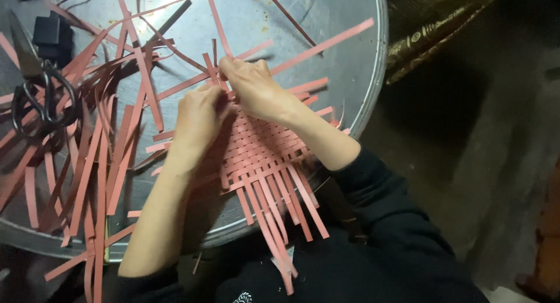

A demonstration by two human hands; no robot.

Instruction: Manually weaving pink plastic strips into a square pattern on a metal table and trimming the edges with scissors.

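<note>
A pink paper strip (217,69) is pinched between the closed fingers (233,67) of the right hand (256,90), at the far edge of a half-woven pink mat (262,151). The fingers (217,99) of the left hand (198,116) are curled shut just beside it and pressed onto the weave; whether a strip is gripped there cannot be told. The mat is laid at the near right edge of a large round metal tray (326,11), with its loose ends hanging over the rim toward the black sleeves (385,221). The tray's dull, scratched surface is strewn with loose pink strips (99,151), heaped thickest along the left edge. A pair of dark-handled scissors (38,99) is seen at the far left edge, with a small black box (52,34) beyond it near the far left corner. To the right of the tray, a dim room with a dark floor (478,145) is shown, and a patterned cloth (431,29) is glimpsed at the upper right.
</note>
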